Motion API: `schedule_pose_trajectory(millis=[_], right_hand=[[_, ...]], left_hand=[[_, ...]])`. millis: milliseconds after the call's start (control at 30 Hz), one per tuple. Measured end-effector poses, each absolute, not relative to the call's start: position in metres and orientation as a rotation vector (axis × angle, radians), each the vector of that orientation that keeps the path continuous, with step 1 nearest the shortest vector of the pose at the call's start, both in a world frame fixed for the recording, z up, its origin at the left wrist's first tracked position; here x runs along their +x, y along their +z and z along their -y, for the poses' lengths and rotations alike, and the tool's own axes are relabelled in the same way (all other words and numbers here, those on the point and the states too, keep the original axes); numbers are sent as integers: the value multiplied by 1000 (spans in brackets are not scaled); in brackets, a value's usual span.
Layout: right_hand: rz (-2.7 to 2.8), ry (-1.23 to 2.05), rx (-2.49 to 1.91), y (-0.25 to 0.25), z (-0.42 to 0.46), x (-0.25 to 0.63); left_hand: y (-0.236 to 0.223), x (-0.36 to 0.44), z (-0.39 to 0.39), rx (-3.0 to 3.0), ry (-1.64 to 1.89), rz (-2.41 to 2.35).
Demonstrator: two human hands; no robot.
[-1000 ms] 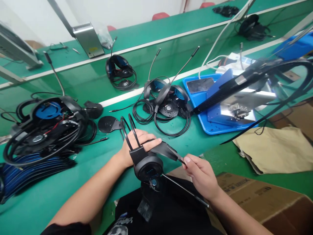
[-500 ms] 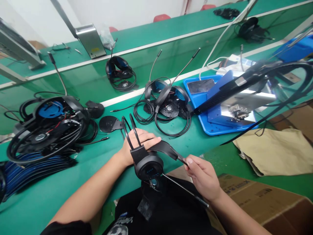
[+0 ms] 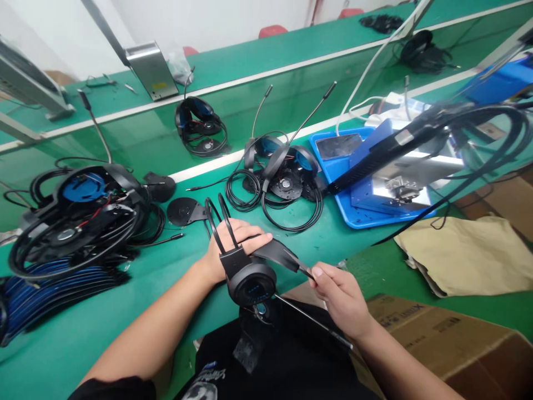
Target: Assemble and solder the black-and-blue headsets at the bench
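Observation:
A black headset (image 3: pixel 252 282) is in front of me above my lap, with its wire headband arms pointing up and a thin metal microphone boom (image 3: pixel 314 321) sticking out to the lower right. My left hand (image 3: pixel 231 239) is wrapped around it behind the earcup, fingers pressed against a curved black headband strap (image 3: pixel 277 255). At the strap's right end, my right hand (image 3: pixel 339 294) pinches the narrow tip between thumb and fingers. Below the earcup hangs an opened speaker part (image 3: pixel 261 312) with wires. Just beyond my left hand lies a round black cover (image 3: pixel 183 211).
Partly opened headsets with coiled cables stand at the left (image 3: pixel 79 205) and centre back (image 3: pixel 287 178). A stack of blue-edged black strips (image 3: pixel 62 294) lies at left. On the right are a blue tray (image 3: pixel 366 219) holding a metal device, and a cardboard box (image 3: pixel 441 339).
My right hand and the strap end have moved slightly left, towards the earcup. Both hands keep their grip, and the view has shifted a little.

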State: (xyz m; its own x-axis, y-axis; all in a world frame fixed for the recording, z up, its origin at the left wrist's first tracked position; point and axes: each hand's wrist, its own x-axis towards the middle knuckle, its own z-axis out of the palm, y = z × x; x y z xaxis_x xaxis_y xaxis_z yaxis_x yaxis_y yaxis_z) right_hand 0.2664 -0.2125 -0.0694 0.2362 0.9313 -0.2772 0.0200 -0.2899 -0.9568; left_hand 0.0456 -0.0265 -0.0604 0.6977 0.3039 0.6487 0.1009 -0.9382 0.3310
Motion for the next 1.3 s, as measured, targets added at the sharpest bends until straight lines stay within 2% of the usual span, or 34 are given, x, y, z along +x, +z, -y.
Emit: schedule_pose_trajectory(millis=[967,1300], right_hand=[[758,1255,-1394,-76,220,265],[655,1185,-1419,-80,212,290]], left_hand=[[-57,38,17,2601,1124,-342],[-76,31,13,2482,1204,-388]])
